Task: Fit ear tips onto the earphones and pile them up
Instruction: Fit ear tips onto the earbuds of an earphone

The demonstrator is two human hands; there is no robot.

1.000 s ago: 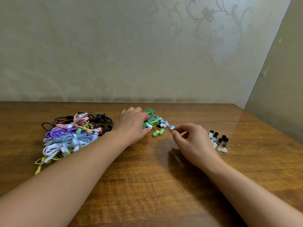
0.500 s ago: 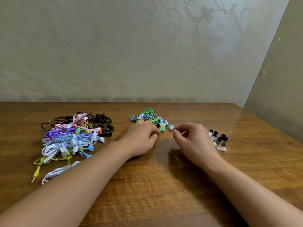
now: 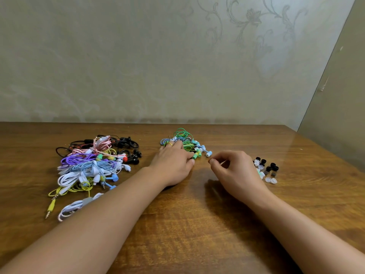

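I see soft, even, fairly dim light; a dark shadow pools under my right hand [image 3: 235,171] on the glossy brown wooden worktop [image 3: 197,224]; wide-angle bending at edges.

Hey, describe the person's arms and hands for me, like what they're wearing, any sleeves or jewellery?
Both forearms are bare as far as the picture shows: no sleeves, watch or bracelet in view. The left hand wears a plain gold-coloured ring on one finger. The right hand shows no ring or other jewellery on the parts that are visible. No gloves on either hand.
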